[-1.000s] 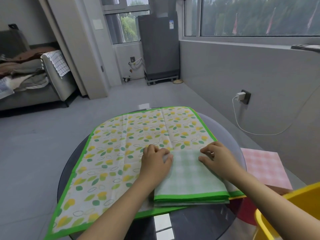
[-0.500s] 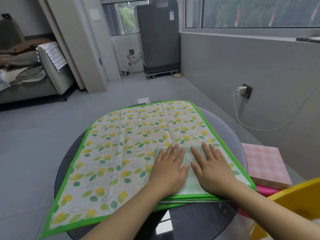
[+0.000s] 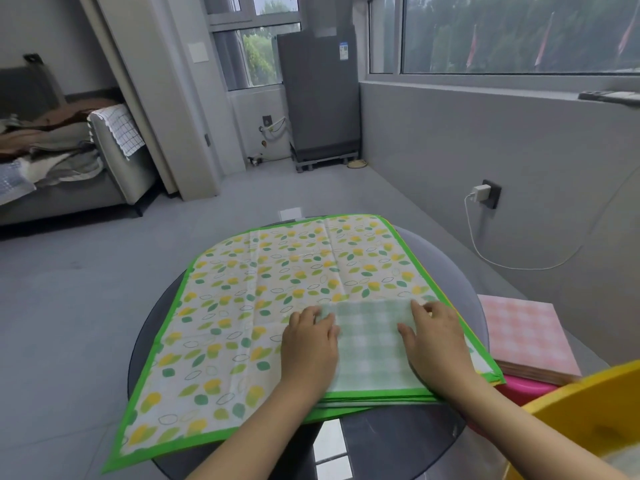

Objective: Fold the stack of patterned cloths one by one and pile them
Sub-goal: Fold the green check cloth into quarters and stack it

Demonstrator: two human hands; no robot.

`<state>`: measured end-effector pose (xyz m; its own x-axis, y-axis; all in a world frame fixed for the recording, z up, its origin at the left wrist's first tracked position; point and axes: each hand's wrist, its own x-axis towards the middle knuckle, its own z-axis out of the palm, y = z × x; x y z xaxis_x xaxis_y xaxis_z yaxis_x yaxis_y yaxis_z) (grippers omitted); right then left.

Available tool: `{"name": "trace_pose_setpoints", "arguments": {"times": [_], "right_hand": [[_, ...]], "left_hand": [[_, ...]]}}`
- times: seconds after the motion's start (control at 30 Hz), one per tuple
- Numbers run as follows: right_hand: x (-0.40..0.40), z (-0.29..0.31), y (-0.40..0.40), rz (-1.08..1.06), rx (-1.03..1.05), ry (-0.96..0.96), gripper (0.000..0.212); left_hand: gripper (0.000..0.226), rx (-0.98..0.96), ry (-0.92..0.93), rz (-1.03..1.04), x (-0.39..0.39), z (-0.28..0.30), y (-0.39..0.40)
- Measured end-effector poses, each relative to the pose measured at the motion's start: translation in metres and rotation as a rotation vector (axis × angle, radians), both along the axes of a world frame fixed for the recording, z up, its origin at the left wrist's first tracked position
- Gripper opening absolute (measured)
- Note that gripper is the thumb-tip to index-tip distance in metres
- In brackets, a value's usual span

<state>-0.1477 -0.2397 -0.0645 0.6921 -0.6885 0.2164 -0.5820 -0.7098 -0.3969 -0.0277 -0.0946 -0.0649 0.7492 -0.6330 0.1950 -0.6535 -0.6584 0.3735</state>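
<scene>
A folded green check cloth [image 3: 370, 344] with a green border lies on the near right part of a spread leaf-patterned cloth [image 3: 270, 292]. My left hand [image 3: 308, 351] rests on the folded cloth's left side, its fingers curled round the far left corner. On the right side lies my right hand [image 3: 438, 344], fingers curled at the far right corner and thumb laid on top. More green-edged layers show under the folded cloth's near edge.
The cloths cover a round dark glass table [image 3: 446, 258]. Right of it, a pink check cloth [image 3: 523, 334] lies on a board over a pink object [image 3: 526, 389]. A yellow basket rim [image 3: 588, 410] fills the near right corner. A charger cable [image 3: 485, 251] hangs by the right wall.
My hands went from gripping the folded cloth's far edge to pressing flat on its middle. They have now slid apart to its left and right sides, with the fingers curled at the far corners.
</scene>
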Motion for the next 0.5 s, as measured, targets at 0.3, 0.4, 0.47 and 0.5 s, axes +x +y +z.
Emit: {"name": "trace_pose_setpoints", "arguments": {"times": [0.3, 0.4, 0.47, 0.5], "right_hand": [[0.001, 0.033, -0.023, -0.196, 0.505, -0.069, 0.031], [0.005, 0.039, -0.032, -0.248, 0.701, -0.097, 0.033], [0.005, 0.041, -0.036, -0.272, 0.853, -0.169, 0.028], [0.003, 0.042, -0.039, -0.283, 0.942, -0.224, 0.023]], "left_hand": [[0.058, -0.283, 0.626, 0.313, 0.020, 0.029, -0.003], [0.036, -0.345, 0.808, 0.346, 0.027, 0.038, -0.006], [0.020, -0.384, 0.891, 0.351, 0.027, 0.040, -0.005], [0.018, -0.410, 0.909, 0.351, 0.026, 0.042, -0.004]]}}
